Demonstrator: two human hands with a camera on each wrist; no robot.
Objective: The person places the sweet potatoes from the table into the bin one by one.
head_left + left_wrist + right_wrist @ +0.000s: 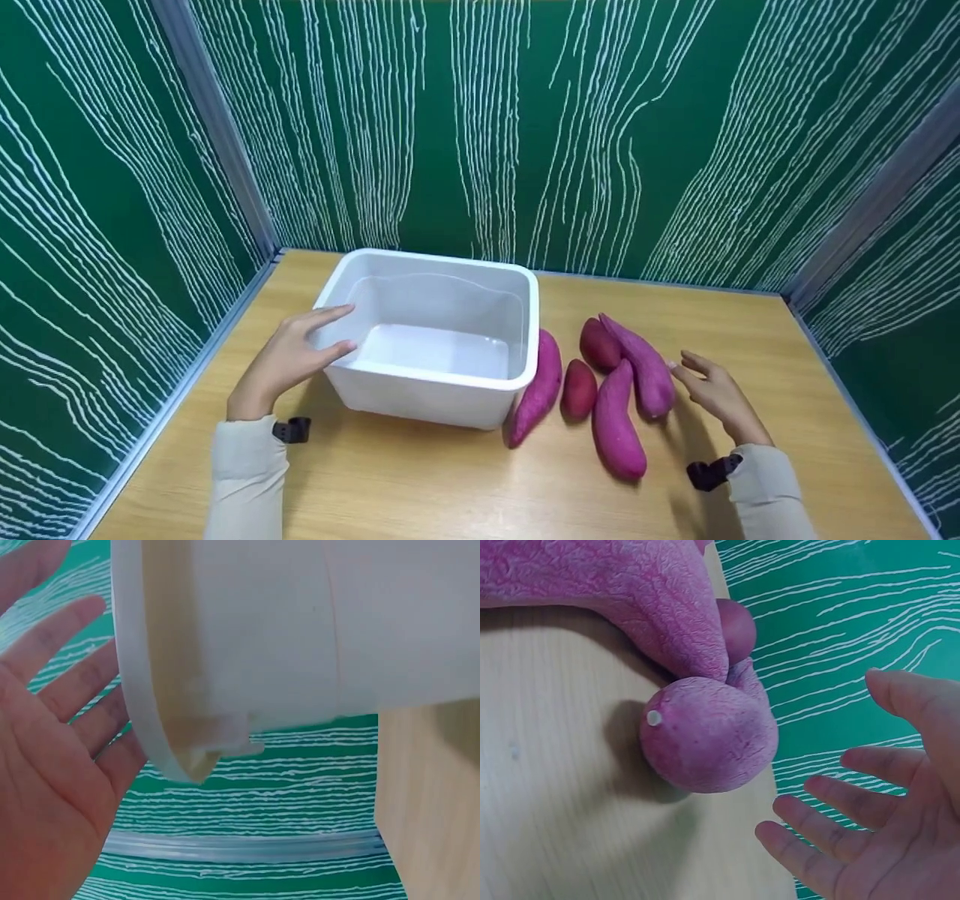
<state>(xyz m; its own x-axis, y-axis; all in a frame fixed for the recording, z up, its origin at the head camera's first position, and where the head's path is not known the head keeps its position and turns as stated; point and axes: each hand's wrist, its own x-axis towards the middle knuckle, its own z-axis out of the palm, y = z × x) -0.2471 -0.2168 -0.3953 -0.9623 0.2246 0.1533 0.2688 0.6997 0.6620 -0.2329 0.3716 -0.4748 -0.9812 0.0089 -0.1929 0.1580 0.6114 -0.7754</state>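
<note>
A white plastic bin point(420, 397) stands on the table, and nothing lies inside it. My left hand point(289, 360) is at its left rim, fingers and thumb spread; the left wrist view shows the straight fingers point(90, 679) beside the rim, but I cannot tell if they touch it. Right of the bin lie three long purple sweet potatoes, one point(541, 386) close against its wall, one point(619, 431) in front and one point(645, 367) behind. Two shorter dark-red sweet potatoes point(579, 390) lie among them. My right hand point(716, 394) hovers beside the rear long one, fingers extended, holding nothing.
The wooden table point(420, 480) is bounded by green panels point(435, 150) with white wavy lines at the back and both sides. Metal posts point(225, 135) stand in the corners. Small black devices point(294, 430) sit on both wrists.
</note>
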